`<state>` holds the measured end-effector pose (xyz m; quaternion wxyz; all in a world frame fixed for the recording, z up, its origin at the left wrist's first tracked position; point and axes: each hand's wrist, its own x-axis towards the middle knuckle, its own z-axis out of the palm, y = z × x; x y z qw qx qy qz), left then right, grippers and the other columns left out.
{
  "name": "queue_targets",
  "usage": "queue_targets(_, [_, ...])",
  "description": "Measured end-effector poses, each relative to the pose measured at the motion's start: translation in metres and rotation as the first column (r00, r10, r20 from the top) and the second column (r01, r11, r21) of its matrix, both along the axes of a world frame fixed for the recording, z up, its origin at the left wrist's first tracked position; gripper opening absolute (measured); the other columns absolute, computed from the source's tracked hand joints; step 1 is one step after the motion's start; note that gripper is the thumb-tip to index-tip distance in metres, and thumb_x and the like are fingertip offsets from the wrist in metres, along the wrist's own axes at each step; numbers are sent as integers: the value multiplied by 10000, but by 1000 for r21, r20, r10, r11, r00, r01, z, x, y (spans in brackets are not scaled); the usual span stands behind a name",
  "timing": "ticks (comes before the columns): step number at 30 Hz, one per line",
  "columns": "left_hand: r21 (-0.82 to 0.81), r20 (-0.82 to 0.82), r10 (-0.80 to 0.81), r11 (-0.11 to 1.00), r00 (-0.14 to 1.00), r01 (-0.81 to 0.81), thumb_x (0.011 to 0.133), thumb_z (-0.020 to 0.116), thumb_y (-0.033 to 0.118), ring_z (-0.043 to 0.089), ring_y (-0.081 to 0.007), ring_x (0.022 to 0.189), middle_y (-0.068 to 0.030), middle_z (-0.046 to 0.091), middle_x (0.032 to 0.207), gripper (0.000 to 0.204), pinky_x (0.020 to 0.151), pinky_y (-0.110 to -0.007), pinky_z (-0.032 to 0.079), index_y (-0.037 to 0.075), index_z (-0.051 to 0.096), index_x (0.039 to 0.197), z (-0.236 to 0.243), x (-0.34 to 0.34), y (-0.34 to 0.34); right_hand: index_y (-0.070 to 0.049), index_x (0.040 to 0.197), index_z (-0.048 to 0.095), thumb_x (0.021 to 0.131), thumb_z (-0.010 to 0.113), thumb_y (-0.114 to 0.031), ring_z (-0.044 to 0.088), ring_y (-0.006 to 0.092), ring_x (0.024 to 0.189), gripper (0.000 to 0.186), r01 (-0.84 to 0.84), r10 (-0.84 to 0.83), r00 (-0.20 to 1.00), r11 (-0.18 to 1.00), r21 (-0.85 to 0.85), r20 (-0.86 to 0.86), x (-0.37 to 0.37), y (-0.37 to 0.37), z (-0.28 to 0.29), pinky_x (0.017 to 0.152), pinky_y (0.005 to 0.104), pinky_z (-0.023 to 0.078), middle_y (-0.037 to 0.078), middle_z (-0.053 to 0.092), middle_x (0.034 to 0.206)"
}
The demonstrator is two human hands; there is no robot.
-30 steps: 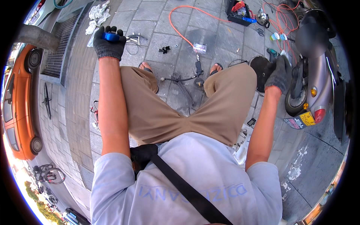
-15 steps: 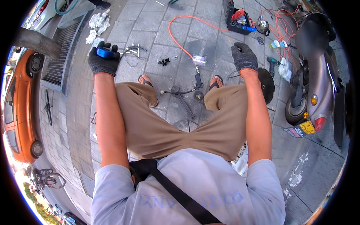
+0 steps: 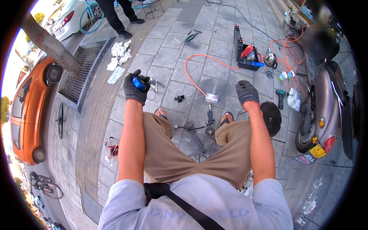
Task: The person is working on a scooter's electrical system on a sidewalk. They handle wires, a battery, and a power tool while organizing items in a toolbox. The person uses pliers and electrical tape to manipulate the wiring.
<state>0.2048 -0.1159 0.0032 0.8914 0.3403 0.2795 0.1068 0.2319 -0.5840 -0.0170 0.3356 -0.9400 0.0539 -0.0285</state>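
Note:
My left hand, in a dark grey knit glove, is closed around a shiny blue rounded object. Its exact kind does not show. My right hand, gloved the same way, has its fingers curled in; whether they hold anything is hidden. Between my feet a black tyre inflator gun joins an orange air hose and lies beside a dark metal bar. A clear packet rests over the hose. Small black parts lie on the paving, right of the left hand.
An open black toolbox, a kettle, paper cups and a green drill stand or lie at right, near a parked scooter. A black disc is beside my right forearm. Green-handled pliers lie ahead. Another person's legs are at far left.
The view has tilted up, bringing the pliers and the other person's legs into fuller sight. My left hand has come inward to the right, still holding the blue object. My right hand stays curled.

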Motion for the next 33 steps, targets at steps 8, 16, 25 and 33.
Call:
queue_targets(8, [83,33,-66,994,997,64,960,580,380,635,-286,834,-46,658,876,319,651,-407,518,135,671,1144,-6,0,-5,-105,1122,708,909,585,-348,632,392,1101,346,-30,30,999,999,20,-13,-5,0,-1,964,436,497,195,682,1156])
queue_targets(16, [142,-89,-112,982,990,124,911,451,478,592,-253,622,-75,607,724,471,489,-383,437,76,602,1104,6,-8,-16,-123,1123,708,907,590,-384,639,389,1090,359,-29,28,999,998,-58,-25,-11,4,3,957,445,499,186,684,1157])
queue_targets(25, [120,-25,-156,980,987,158,880,485,319,605,-273,643,-89,617,754,301,494,-396,445,98,598,1050,0,-4,-16,-117,1103,714,911,572,-365,637,389,1090,344,-73,69,997,992,-99,-37,-10,5,5,959,446,496,186,684,1151])
queue_targets(33, [131,-95,-182,972,979,194,883,580,292,622,-252,642,-44,619,744,163,486,-383,461,135,609,920,4,-6,-24,-85,1104,709,913,564,-357,632,400,1093,362,-117,115,993,989,-89,-24,-11,4,2,960,457,493,207,679,1149])
